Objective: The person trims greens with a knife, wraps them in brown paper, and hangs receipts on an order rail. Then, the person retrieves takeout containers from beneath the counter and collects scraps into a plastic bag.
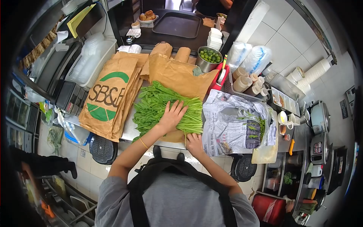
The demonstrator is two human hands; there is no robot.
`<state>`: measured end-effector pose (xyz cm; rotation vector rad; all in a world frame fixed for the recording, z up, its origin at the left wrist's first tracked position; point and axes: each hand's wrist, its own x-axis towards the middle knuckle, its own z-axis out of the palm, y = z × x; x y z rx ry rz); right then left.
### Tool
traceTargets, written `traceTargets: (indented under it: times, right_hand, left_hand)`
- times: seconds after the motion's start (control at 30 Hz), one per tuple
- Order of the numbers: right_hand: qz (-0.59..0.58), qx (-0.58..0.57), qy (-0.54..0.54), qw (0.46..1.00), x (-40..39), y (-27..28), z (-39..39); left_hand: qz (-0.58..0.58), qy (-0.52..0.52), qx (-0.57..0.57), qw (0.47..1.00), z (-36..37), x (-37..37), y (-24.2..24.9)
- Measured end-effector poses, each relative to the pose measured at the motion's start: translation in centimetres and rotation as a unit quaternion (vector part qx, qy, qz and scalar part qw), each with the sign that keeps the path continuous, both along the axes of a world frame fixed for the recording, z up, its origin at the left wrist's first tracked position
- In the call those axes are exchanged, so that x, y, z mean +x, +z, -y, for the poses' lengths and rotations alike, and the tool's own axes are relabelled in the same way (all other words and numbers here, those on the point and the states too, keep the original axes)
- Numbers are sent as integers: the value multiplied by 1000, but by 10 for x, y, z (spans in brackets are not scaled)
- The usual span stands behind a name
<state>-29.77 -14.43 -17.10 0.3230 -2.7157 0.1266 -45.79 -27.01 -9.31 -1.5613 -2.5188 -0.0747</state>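
A large bunch of leafy greens (153,104) lies on brown paper (177,77), its leaves to the left and its thin stems to the right. My left hand (174,115) rests flat on top of it, fingers apart. At the near edge of the stems is my right hand (194,144), its fingers curled together. A thin yellowish strand shows by those fingertips; whether it is a stem or a band I cannot make out. Right of the stems, spread newspaper (223,119) holds a few loose green sprigs (261,128).
Printed paper bags (109,94) are stacked at left. Behind are a bowl of small green citrus fruits (210,56) and a dark tray (177,25). A basket of cups (242,83) stands at right, near a cutting board (264,153) and an orange-handled tool (292,146). Another person's leg (49,162) shows at left.
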Motion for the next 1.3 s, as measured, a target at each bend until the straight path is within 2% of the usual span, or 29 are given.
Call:
traceTargets:
  times: [0.2, 0.3, 0.4, 0.5, 0.6, 0.73, 0.87, 0.97, 1.07, 1.17, 1.23, 1.3]
  right_hand:
    - [-19, -56, 24, 998, 11, 29, 2]
    - [-24, -87, 36, 995, 30, 51, 7]
    - [-14, -126, 49, 991, 48, 79, 9]
    - [-7, -196, 65, 978, 59, 93, 3]
    - [-17, -233, 62, 970, 59, 104, -2]
    - [-32, -225, 23, 974, 45, 119, -1]
    - [-10, -210, -10, 977, 16, 129, -6]
    - [8, -193, -34, 981, -5, 111, -14]
    - [-5, -158, -60, 986, -20, 94, -18]
    - [-8, -163, -69, 984, -24, 82, -20]
    - [-3, -175, -72, 982, -22, 80, -20]
    - [4, -180, -74, 981, -22, 82, -20]
  left_hand:
    - [-137, -8, 35, 990, -2, -4, -43]
    - [87, -27, -108, 990, 2, 14, 3]
    - [209, -60, -232, 948, -1, 21, 42]
    - [309, -104, -270, 906, -9, 12, 57]
    - [443, -217, -233, 838, -24, -13, 37]
    - [559, -206, -257, 761, -41, -35, 33]
    - [623, -136, -315, 703, -58, -59, 7]
    - [623, -165, -342, 684, -69, -71, -16]
    - [545, -246, -330, 731, -73, -75, -24]
    - [524, -276, -360, 720, -73, -75, -5]
    - [507, -305, -328, 736, -69, -68, 19]
    - [496, -328, -306, 743, -68, -68, 16]
